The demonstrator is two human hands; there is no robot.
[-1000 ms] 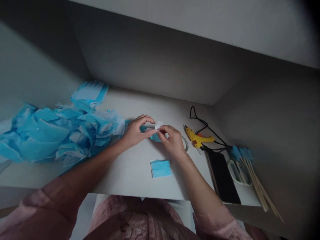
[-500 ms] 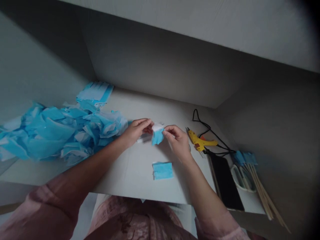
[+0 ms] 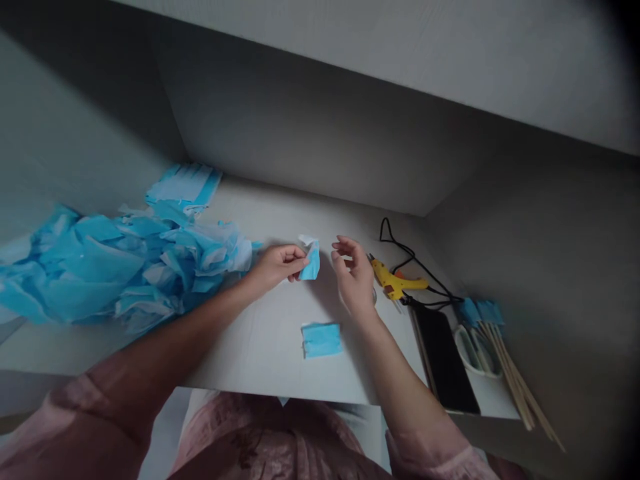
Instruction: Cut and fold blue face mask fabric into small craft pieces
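Between the thumb and fingers of my left hand is a small blue and white fabric piece, folded and held just above the table. My right hand is off to its right, fingers apart and curved, with nothing in them. Closer to me, a flat blue fabric rectangle lies on the white table. A yellow glue gun rests right of my right hand, its nozzle pointing toward the back left.
Crumpled blue and white fabric is heaped at left, with a flat stack behind. On the right are a black phone-like slab, scissors, wooden sticks with blue tips and a black cord. Walls enclose the table.
My right hand has let go of the fabric piece and opened slightly to the right. The left hand now holds the piece alone. The whole view has shifted a little.
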